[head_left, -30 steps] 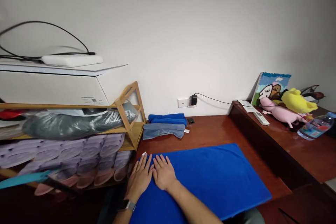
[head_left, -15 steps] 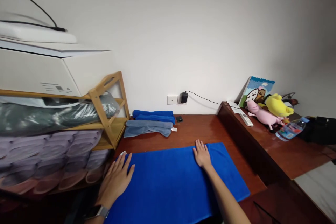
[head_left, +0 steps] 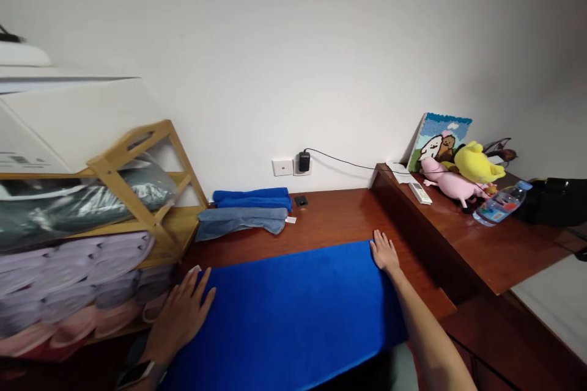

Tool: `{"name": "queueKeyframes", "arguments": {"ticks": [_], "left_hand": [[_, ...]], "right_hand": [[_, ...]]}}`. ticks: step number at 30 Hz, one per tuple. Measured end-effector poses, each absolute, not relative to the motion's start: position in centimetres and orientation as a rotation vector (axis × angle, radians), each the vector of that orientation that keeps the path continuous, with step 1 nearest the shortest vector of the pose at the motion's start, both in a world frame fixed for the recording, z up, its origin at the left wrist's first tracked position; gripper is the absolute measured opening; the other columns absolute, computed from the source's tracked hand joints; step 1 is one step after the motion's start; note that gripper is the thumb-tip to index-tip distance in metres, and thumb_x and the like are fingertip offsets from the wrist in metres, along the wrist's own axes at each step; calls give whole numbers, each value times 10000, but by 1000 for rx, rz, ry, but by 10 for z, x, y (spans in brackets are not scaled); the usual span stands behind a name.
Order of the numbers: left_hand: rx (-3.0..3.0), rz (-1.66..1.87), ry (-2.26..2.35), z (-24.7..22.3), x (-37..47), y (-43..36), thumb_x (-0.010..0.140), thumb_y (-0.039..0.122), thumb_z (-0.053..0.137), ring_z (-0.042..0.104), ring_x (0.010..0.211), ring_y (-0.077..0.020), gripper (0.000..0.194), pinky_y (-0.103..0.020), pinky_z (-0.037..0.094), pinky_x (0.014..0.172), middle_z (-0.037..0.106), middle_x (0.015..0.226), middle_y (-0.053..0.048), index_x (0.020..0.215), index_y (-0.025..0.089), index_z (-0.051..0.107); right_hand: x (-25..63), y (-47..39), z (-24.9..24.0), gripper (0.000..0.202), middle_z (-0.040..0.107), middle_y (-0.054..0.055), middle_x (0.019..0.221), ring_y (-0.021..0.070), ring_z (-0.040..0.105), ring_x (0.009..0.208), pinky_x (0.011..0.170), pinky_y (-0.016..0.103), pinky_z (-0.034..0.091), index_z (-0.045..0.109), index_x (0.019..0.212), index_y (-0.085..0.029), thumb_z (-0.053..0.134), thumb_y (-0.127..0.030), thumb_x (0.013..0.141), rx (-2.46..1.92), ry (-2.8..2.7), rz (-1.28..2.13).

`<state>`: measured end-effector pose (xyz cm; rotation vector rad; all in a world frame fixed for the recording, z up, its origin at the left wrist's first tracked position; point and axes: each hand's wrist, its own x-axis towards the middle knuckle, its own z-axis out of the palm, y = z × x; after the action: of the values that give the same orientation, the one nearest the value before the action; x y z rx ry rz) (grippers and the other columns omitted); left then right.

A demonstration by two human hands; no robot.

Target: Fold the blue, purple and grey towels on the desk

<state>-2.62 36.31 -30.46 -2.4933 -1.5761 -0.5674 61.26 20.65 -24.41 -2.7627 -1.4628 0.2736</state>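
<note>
A blue towel (head_left: pixel 293 305) lies spread flat across the reddish-brown wooden table (head_left: pixel 334 217), its front edge reaching toward my body. My left hand (head_left: pixel 181 314), with a watch on the wrist, rests palm down at the towel's left edge, fingers spread. Beside its fingertips a small white tag (head_left: pixel 194 269) sticks out. At the far right corner of the towel my right hand (head_left: pixel 384 252) lies flat, fingers stretched out. Toward the wall are folded blue towels (head_left: pixel 252 198) and a greyish-blue towel (head_left: pixel 241 222) with a white tag.
At left stands a wooden rack (head_left: pixel 137 195) with several slippers (head_left: pixel 77 269) and a white box (head_left: pixel 87 122). A raised ledge at right bears plush toys (head_left: pixel 479 162), a water bottle (head_left: pixel 502 204) and a remote (head_left: pixel 420 193). A black adapter (head_left: pixel 304 162) is plugged into the wall.
My right hand has slid right over the towel to its far right corner, where the cloth now lies smooth. My left hand stays at the left edge. The view has turned slightly right.
</note>
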Motion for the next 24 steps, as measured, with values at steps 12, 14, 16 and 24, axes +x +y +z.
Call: {"name": "queueKeyframes", "arguments": {"ticks": [12,14,16,24], "left_hand": [[-2642,-513,-1472,-259,55,337,1078,513,322,439,1574,-309,600,-553,342,1295,498,1679,-95,1587,280,539],[-2677,-441,-1532,-263,59,341,1071,539,355,430,1579,-318,588,-574,333,1292,491,1684,-79,1589,324,530],[-2676,-409,-1589,-270,50,349,1057,573,385,399,1597,-314,602,-580,311,1299,452,1710,-61,1607,353,495],[-2622,-382,-1717,-283,23,364,1014,667,394,307,1640,-321,733,-562,268,1316,333,1767,-111,1647,301,433]], "right_hand": [[354,254,-201,595,203,-28,1792,233,136,1673,1355,456,93,333,1711,-327,275,-466,1135,-1940,-2061,160],[321,261,-209,592,227,-29,1787,243,160,1669,1351,484,121,351,1696,-379,275,-559,1137,-1873,-2109,285],[320,262,-218,615,246,-11,1783,254,170,1667,1348,507,124,348,1695,-384,268,-613,1130,-1940,-2073,371],[497,226,-239,667,160,4,1798,219,108,1676,1351,466,61,205,1739,-267,190,-545,1133,-2586,-1605,252]]}}
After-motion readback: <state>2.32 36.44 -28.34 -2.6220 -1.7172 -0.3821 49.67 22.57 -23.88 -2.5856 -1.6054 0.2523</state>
